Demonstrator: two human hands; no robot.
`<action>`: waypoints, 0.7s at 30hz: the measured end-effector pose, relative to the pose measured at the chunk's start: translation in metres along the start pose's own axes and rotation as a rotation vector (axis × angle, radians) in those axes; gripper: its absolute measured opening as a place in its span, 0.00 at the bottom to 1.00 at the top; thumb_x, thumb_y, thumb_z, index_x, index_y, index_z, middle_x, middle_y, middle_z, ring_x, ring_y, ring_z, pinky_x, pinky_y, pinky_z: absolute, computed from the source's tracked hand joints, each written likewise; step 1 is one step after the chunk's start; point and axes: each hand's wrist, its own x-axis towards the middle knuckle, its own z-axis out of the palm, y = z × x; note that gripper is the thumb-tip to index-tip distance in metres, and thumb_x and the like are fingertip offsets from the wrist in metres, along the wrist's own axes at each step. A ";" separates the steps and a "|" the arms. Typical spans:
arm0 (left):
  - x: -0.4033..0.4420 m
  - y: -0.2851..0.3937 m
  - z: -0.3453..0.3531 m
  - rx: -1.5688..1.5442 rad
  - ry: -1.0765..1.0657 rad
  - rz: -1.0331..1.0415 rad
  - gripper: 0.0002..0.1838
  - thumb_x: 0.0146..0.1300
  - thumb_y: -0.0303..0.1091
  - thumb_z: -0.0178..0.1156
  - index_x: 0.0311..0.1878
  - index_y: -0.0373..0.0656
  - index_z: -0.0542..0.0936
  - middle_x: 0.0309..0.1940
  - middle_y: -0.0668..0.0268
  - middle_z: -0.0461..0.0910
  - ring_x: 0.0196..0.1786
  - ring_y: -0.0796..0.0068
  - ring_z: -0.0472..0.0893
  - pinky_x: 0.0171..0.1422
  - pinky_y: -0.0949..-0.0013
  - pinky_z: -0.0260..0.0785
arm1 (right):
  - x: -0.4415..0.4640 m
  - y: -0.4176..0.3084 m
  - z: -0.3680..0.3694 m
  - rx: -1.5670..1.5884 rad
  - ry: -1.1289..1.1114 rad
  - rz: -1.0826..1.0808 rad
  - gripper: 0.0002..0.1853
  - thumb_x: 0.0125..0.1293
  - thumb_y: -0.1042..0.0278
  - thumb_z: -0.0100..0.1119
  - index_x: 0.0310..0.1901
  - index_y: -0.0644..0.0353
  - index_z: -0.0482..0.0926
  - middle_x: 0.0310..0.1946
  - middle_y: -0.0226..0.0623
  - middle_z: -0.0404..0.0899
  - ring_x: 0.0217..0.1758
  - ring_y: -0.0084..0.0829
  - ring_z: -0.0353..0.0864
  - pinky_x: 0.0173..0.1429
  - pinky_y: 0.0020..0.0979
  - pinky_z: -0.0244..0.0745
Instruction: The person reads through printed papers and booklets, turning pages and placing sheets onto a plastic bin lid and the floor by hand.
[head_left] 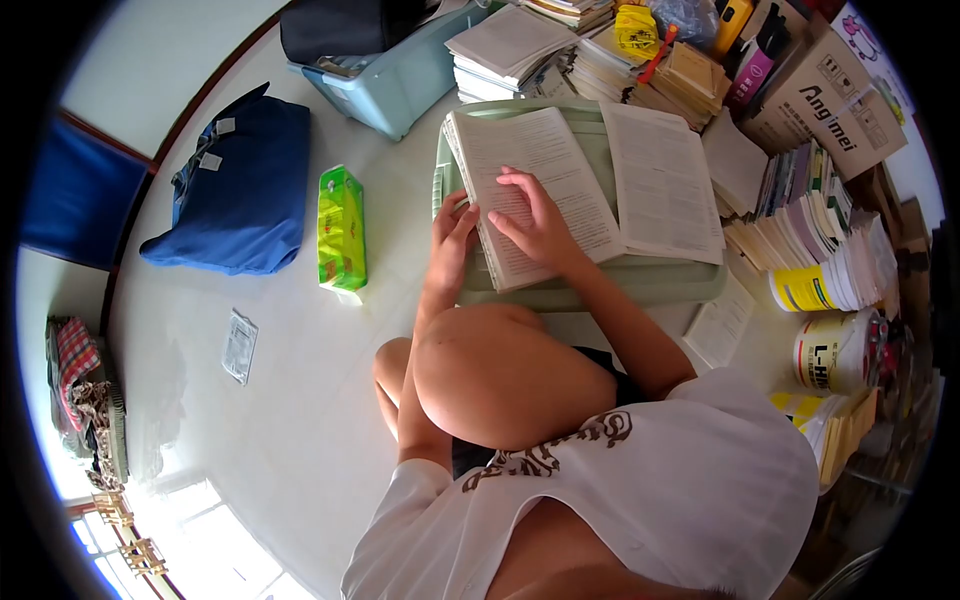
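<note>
A thick book [540,140] with printed pages facing up lies on a pale green plastic lid [660,280]. My left hand [452,240] is at the book's left edge, its fingers bent and closed around that edge. On the page rests my right hand [535,225], thumb and fingers apart, with nothing held in it. To the right of the book, printed sheets [660,180] lie flat on the same lid. The underside of the book and part of my left fingers are hidden.
A blue bag [250,190] and a green tissue pack [342,230] are on the floor at left. Behind stand a light blue bin [400,95] and stacked books [510,45]. At right are a cardboard box [825,105] and white buckets [830,350]. A small packet [239,346] lies lower left.
</note>
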 end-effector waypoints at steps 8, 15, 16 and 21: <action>0.001 0.000 0.001 -0.040 -0.021 0.006 0.22 0.78 0.31 0.58 0.71 0.36 0.69 0.57 0.58 0.83 0.57 0.72 0.82 0.61 0.67 0.75 | 0.000 -0.004 0.008 -0.099 0.002 -0.025 0.33 0.62 0.62 0.74 0.65 0.61 0.69 0.71 0.59 0.67 0.74 0.54 0.69 0.76 0.46 0.66; 0.002 -0.003 0.002 -0.020 0.000 0.031 0.22 0.77 0.29 0.58 0.70 0.34 0.69 0.54 0.59 0.84 0.52 0.75 0.83 0.58 0.71 0.76 | -0.001 -0.006 0.013 -0.116 0.006 -0.027 0.34 0.61 0.64 0.74 0.65 0.62 0.68 0.71 0.58 0.66 0.74 0.54 0.69 0.75 0.46 0.66; 0.002 -0.003 0.001 0.042 0.018 0.036 0.23 0.76 0.28 0.58 0.70 0.33 0.69 0.53 0.59 0.85 0.52 0.75 0.83 0.57 0.71 0.76 | -0.001 -0.006 0.013 -0.116 0.006 -0.028 0.34 0.61 0.64 0.74 0.65 0.62 0.68 0.71 0.58 0.66 0.74 0.54 0.69 0.75 0.46 0.66; 0.000 -0.001 0.006 0.150 0.001 0.094 0.26 0.74 0.29 0.60 0.71 0.29 0.68 0.54 0.59 0.84 0.50 0.75 0.84 0.56 0.71 0.77 | -0.002 0.006 0.008 -0.049 -0.007 0.087 0.32 0.60 0.67 0.73 0.64 0.59 0.69 0.68 0.54 0.70 0.69 0.52 0.74 0.71 0.44 0.71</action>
